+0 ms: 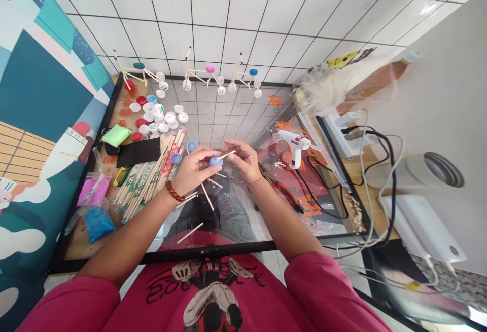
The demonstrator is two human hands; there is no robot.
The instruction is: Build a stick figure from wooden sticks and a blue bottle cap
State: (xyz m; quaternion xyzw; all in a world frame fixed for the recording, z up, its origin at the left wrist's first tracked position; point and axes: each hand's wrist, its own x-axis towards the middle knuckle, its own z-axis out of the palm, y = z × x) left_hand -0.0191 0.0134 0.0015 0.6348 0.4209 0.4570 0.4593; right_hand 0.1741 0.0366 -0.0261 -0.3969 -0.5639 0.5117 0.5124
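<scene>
Your left hand (195, 168) pinches a blue cap (216, 161) between thumb and fingers; your right hand (245, 162) pinches a thin stick (225, 155) between thumb and forefinger. The cap is over the tabletop, in front of your chest — round, shallow, partly covered by your grip. The stick is pale, straight and slanted, its left end at the cap (whether the two are joined cannot be told).

You work at a glass-topped table (243, 247) framed in black. To your left lies a heap of sticks (146, 182), some in printed wrappers. Red-handled pliers (286, 193) lie beside your right forearm, a white glue gun (295, 145) beyond them. Loose sticks (206, 196) clutter the glass below your hands — and two further blue caps (175, 158) sit near your left hand.
</scene>
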